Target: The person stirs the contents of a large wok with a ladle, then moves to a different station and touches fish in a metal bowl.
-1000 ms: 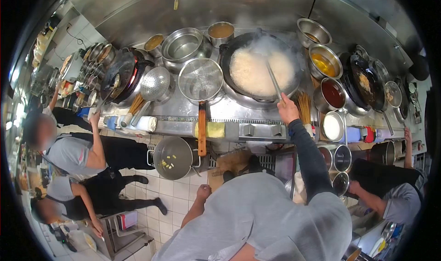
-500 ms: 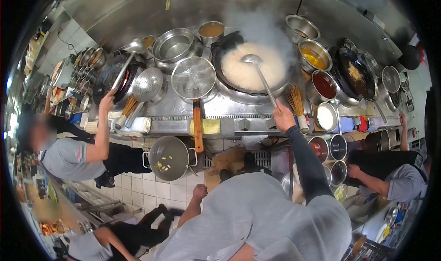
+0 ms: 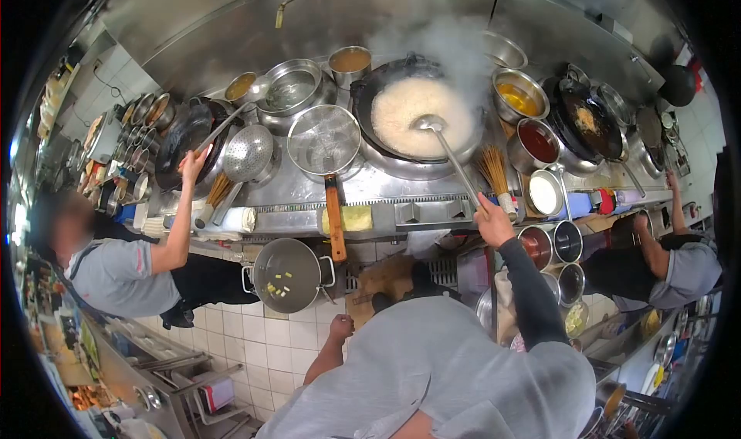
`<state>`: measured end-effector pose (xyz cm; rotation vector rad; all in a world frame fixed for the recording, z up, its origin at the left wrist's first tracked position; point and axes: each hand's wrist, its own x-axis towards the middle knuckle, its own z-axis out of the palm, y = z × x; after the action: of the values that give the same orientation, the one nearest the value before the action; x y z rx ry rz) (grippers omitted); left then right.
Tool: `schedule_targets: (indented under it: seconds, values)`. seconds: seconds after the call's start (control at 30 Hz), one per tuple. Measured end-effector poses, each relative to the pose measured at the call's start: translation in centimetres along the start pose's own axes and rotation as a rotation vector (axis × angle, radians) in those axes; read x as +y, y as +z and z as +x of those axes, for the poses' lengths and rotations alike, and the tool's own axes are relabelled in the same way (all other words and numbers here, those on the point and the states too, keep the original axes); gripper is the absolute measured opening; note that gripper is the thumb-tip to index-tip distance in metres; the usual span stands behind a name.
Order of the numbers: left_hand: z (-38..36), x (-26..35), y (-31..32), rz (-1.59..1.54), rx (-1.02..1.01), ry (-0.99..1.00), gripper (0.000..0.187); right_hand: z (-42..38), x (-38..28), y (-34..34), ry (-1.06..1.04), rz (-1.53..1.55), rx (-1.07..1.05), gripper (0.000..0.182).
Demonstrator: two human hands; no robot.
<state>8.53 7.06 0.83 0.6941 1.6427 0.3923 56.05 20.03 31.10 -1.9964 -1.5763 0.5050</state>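
Note:
My right hand (image 3: 494, 224) is closed round the handle of a long metal ladle (image 3: 455, 157). The ladle's bowl rests in pale, frothy liquid (image 3: 403, 107) that fills a large black wok (image 3: 363, 103), with steam rising above it. My left hand (image 3: 341, 328) hangs low beside my body, curled into a fist, with nothing visible in it. Left of the wok, a round mesh strainer (image 3: 324, 139) lies on the stove top, its wooden handle (image 3: 333, 219) jutting over the front edge. A bamboo brush (image 3: 495, 172) stands right of the ladle.
A deep pot (image 3: 285, 265) with a few pale pieces stands at the lower left. Bowls of yellow liquid (image 3: 519, 99) and red sauce (image 3: 538, 142) sit right of the wok. At the left, a co-worker (image 3: 127, 265) holds another ladle; another person (image 3: 679, 265) stands at the right.
The ladle's bowl has moved down and slightly right in the froth, and my right hand has drawn back with it. The co-worker's ladle at left has swung right. My left hand stays low.

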Motion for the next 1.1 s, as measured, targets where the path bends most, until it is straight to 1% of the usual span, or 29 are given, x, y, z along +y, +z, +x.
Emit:
schedule_targets:
  seconds: [0.1, 0.17, 0.27, 0.4, 0.47, 0.53, 0.57, 0.63, 0.67, 0.73, 0.8, 0.9, 0.97, 1.0, 1.07, 1.1]
  values:
    - [-1.0, 0.9, 0.0, 0.052, 0.019, -0.020, 0.013, -1.0, 0.6, -0.1, -0.035, 0.033, 0.063, 0.046]
    - [-1.3, 0.5, -0.1, 0.096, 0.026, -0.001, 0.015, -1.8, 0.3, -0.6, 0.007, 0.037, 0.064, 0.047]
    - [-4.8, 4.1, 0.1, 0.217, 0.070, 0.010, 0.014, -2.6, -0.5, -1.4, 0.027, 0.043, 0.098, 0.047]
    - [-5.1, 4.1, -0.1, 0.257, -0.003, 0.024, 0.010, -2.8, -1.4, -2.5, 0.085, 0.128, 0.115, 0.048]
    - [-4.8, 3.8, -0.1, 0.264, -0.009, 0.051, 0.009, -2.7, -1.4, -2.7, 0.166, 0.332, 0.097, 0.048]
    - [-4.0, 2.8, -0.1, 0.229, 0.005, 0.082, 0.012, -2.5, -2.3, -3.5, 0.319, 0.585, 0.014, 0.048]
    - [-3.3, 2.0, 0.0, 0.211, 0.011, 0.098, 0.013, -2.4, -3.2, -4.4, 0.430, 0.732, -0.062, 0.048]
    - [-0.1, -0.7, -0.2, 0.181, -0.024, 0.097, 0.017, -1.9, -2.4, -4.0, 0.353, 0.650, -0.040, 0.048]
    - [1.1, -1.6, -0.2, 0.164, -0.041, 0.097, 0.019, -1.2, -0.1, -2.3, 0.165, 0.416, 0.056, 0.048]
    - [1.7, -1.5, 0.2, 0.100, -0.026, 0.088, 0.022, -1.0, -1.4, -2.4, 0.123, 0.367, 0.084, 0.049]
    - [1.8, -1.4, 0.6, 0.070, 0.000, 0.069, 0.024, -1.3, -3.5, -3.2, 0.411, 0.731, -0.063, 0.051]
    - [0.4, -0.3, 0.8, 0.075, 0.031, 0.051, 0.023, -1.1, -3.8, -2.4, 0.400, 0.580, -0.065, 0.054]
    - [-0.3, -0.1, 0.9, 0.051, 0.038, 0.073, 0.021, -0.6, -2.4, -0.3, 0.046, 0.212, 0.151, 0.055]
    - [-1.0, 0.5, 0.7, 0.144, 0.013, 0.096, 0.020, -0.6, -1.9, 0.5, -0.128, 0.028, 0.260, 0.055]
    - [-2.8, 2.4, 0.4, 0.333, -0.042, 0.145, 0.018, -1.1, -3.6, 0.7, -0.085, 0.066, 0.201, 0.056]
    - [-3.6, 3.2, 0.6, 0.344, 0.009, 0.140, 0.017, -1.3, -4.5, 0.9, -0.063, 0.083, 0.172, 0.056]
